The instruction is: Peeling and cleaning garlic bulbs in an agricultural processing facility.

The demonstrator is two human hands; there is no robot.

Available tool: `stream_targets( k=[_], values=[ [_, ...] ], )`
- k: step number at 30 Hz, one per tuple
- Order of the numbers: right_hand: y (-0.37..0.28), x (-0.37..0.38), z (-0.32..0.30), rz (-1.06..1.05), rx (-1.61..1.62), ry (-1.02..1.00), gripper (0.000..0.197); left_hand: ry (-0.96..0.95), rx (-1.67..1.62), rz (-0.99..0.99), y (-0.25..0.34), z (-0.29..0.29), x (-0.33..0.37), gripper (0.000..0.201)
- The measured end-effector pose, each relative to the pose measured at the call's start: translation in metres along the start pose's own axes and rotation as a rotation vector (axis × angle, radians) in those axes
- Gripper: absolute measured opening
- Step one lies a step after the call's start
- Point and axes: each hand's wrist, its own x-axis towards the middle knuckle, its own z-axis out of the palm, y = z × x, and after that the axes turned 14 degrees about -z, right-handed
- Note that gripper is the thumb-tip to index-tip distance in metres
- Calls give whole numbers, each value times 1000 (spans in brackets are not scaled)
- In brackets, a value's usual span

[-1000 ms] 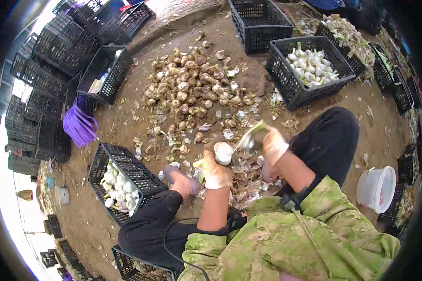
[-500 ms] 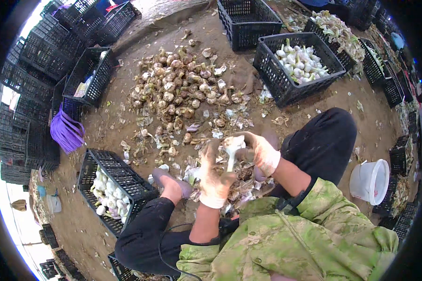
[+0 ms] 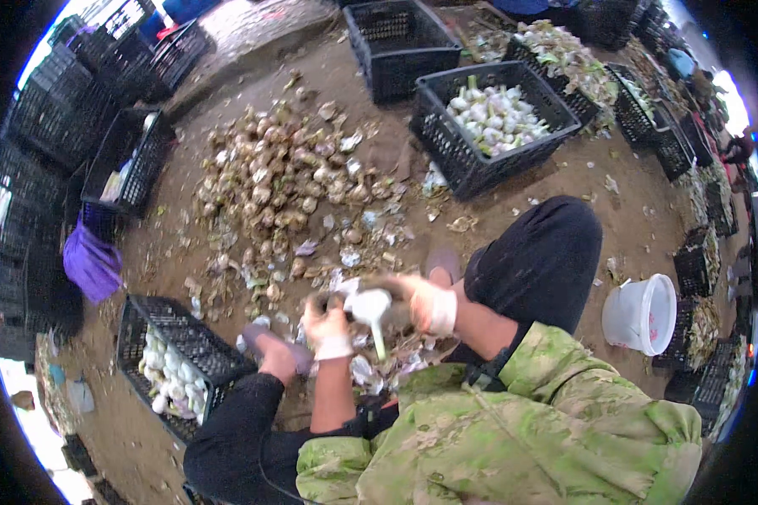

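A peeled white garlic bulb (image 3: pixel 368 305) with a pale green stem hangs between my two gloved hands, its stem pointing down toward me. My left hand (image 3: pixel 327 326) is closed with its fingertips against the bulb's left side. From the right, my right hand (image 3: pixel 427 305) closes on the bulb's upper right; its fingers are smeared by motion. Both gloves are whitish with dirt-darkened fingers. Beyond them a heap of unpeeled brownish garlic (image 3: pixel 269 168) lies on the ground, with loose skins scattered around it and below my hands.
A black crate (image 3: pixel 455 168) of cleaned garlic stands far right, beside another black crate (image 3: pixel 408 63). A tilted crate (image 3: pixel 189 332) with white bulbs sits by my left knee. Purple ties (image 3: pixel 91 261) hang at left, near stacked crates (image 3: pixel 59 109). A white bucket (image 3: pixel 627 318) stands right.
The bulb has turned over in my hands, its stem now swinging down toward me. Both hands have come lower and nearer. The whole view has shifted, moving the surroundings leftward.
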Motion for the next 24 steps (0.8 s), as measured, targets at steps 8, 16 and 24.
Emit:
stream_targets(
  k=[8, 16, 24],
  values=[
    [13, 5, 5, 440, 440, 206, 44, -54, -610, -395, 28, -8, -3, 15],
    [11, -4, 0, 290, 962, 268, 49, -157, 7, -356, 72, -85, 16, 12],
    [24, -3, -10, 402, 829, 301, 29, -226, -205, -12, 12, -8, 3, 7]
  ],
)
